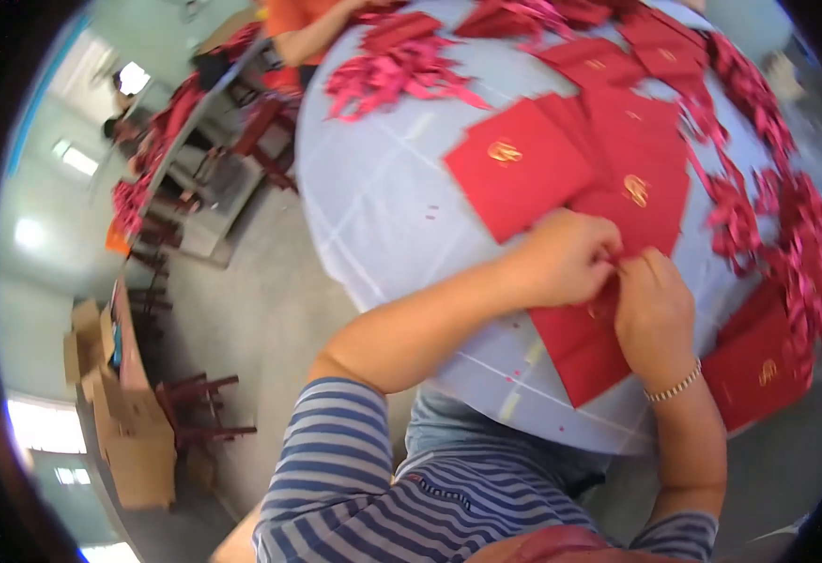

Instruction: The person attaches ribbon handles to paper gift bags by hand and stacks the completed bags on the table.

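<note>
My left hand and my right hand meet with pinched fingers over a red bag near the table's front edge. Whatever lies between their fingertips is too small to make out. Just beyond them are more red bags with gold emblems, one tilted at the left and another behind my hands. A beaded bracelet circles my right wrist. Bundles of pink-red ribbon lie at the table's far left, and more ribbon lies at the right.
The round table has a pale cover. A red bag lies at its right edge. Across the table a person's arm shows. Cardboard boxes, wooden stools and another work table with people are at the left.
</note>
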Tool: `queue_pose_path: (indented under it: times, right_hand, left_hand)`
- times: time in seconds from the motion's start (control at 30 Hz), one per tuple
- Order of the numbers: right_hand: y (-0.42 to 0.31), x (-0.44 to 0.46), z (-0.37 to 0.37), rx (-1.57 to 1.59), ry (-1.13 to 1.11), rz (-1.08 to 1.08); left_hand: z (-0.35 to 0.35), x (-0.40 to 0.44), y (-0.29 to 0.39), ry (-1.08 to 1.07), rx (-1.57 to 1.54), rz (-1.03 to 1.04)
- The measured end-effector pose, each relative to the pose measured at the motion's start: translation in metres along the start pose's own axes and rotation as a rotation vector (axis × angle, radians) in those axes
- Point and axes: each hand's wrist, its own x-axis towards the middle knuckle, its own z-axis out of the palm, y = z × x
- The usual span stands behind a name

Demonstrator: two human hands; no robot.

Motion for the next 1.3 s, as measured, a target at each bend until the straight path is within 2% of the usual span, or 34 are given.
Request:
queue_pose_path:
  times: [0.1,0.17,0.2,0.27,0.33,0.37,0.47,0.6,0.7,0.77,0.8,0.87,0.9,0.97,1.13,1.2,1.23,1.3]
  right_hand:
    - [-0.002,0.002,0.0,0.14,-0.032,0.15]
    - [-0.004,0.003,0.002,0.135,0.014,0.137]
    - [-0.002,0.002,0.003,0.132,0.002,0.156]
    - [0.002,0.003,0.001,0.126,-0.007,0.168]
    - [0.006,0.007,-0.003,0.33,-0.015,0.221]
    - [0.008,0.008,-0.007,0.332,-0.017,0.212]
    - [0.016,0.003,-0.013,0.588,-0.145,0.469]
    - [0.021,0.004,-0.017,0.537,-0.224,0.458]
    - [0.019,0.007,-0.016,0.49,-0.208,0.383]
    - [0.009,0.013,-0.017,0.406,0.062,0.201]
    - [0.013,0.013,-0.02,0.403,0.061,0.202]
    - [0.025,0.011,-0.026,0.437,-0.207,0.052]
    - [0.024,0.011,-0.027,0.434,-0.211,0.057]
    - [0.021,0.008,-0.031,0.529,-0.342,0.255]
    - [0.021,0.009,-0.04,0.536,-0.333,0.206]
    - [0.021,0.009,-0.041,0.537,-0.339,0.202]
    - [0.019,0.01,-0.041,0.535,-0.356,0.178]
    - [0.02,0.01,-0.041,0.529,-0.37,0.157]
  left_hand:
    - [0.006,-0.002,0.001,0.045,0.069,0.079]
    - [0.008,-0.001,0.002,0.064,0.031,0.083]
    - [0.005,0.001,0.002,-0.028,-0.013,-0.029]
    - [0.002,0.003,0.0,-0.014,-0.046,-0.046]
    - [0.0,0.005,-0.004,-0.002,-0.081,-0.063]
    - [-0.001,0.006,-0.007,-0.015,-0.082,-0.071]
    - [-0.002,0.003,-0.005,-0.027,-0.069,-0.044]
    - [0.001,0.0,-0.002,-0.013,0.026,0.112]
    - [-0.004,-0.001,0.005,-0.043,0.01,0.138]
    - [-0.006,0.0,0.008,-0.098,-0.024,0.117]
    - [-0.007,0.0,0.008,-0.153,-0.055,0.096]
    - [-0.007,-0.002,0.006,-0.154,-0.094,0.089]
    - [-0.008,-0.003,0.007,-0.154,-0.132,0.08]
    - [-0.01,-0.003,0.008,-0.171,-0.141,0.067]
    - [-0.015,-0.002,0.014,-0.251,-0.184,0.018]
    - [-0.017,0.0,0.015,-0.348,-0.476,-0.332]
    - [-0.019,0.0,0.017,-0.352,-0.473,-0.332]
    - [-0.022,-0.001,0.022,-0.524,-0.318,-0.293]
